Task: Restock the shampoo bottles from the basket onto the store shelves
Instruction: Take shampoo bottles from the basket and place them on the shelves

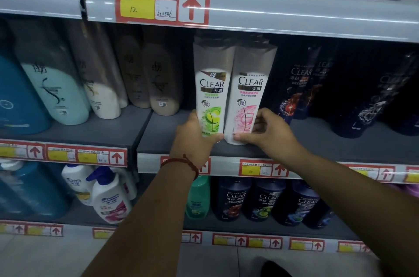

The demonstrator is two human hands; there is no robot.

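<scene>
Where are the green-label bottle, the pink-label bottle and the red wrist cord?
green-label bottle (pixel 210 95): head view, front label.
pink-label bottle (pixel 249 93): head view, front label.
red wrist cord (pixel 173 161): head view, strand across the wrist.

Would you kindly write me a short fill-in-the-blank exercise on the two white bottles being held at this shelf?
The left hand grips the white bottle whose label art is ____.
The right hand holds the neighbouring bottle, whose art is ____.
Both show the brand word ____.
The left wrist wears a ____ bracelet.
Missing words: green, pink, CLEAR, red.
</scene>
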